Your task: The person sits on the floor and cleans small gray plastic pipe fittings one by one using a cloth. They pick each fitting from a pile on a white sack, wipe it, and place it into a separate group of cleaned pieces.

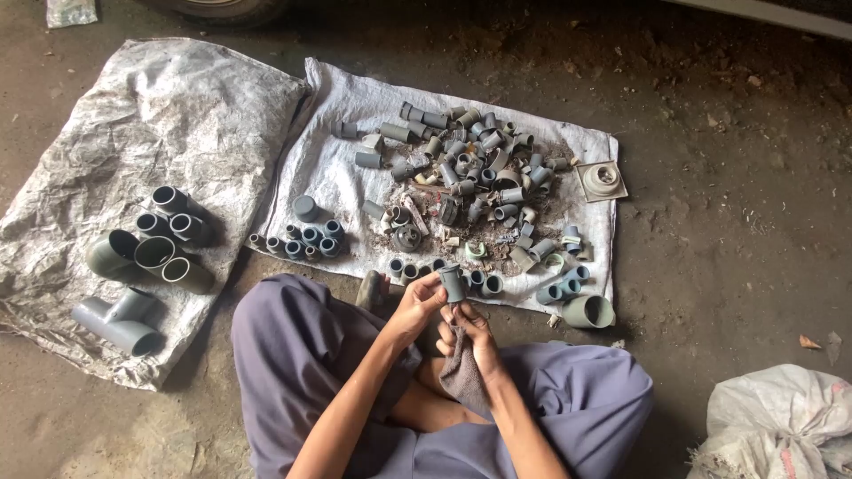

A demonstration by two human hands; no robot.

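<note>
Dirt floor (737, 222), dusty w/ bits of debris. On it: two woven plastic sacks spread flat, edges overlapping. Crumpled left sack (151, 115) carries big grey pipe fittings (146, 257). Right sack (342, 164) carries a heap of small grey fittings (475, 168), grit & a square drain cover (602, 180). Another white sack (781, 426) bunched at bottom right.

a dirt-floored workshop yard: grey pipe fittings (470, 177) heaped on woven sacks (160, 115) beside a tyre (217, 9)
</note>
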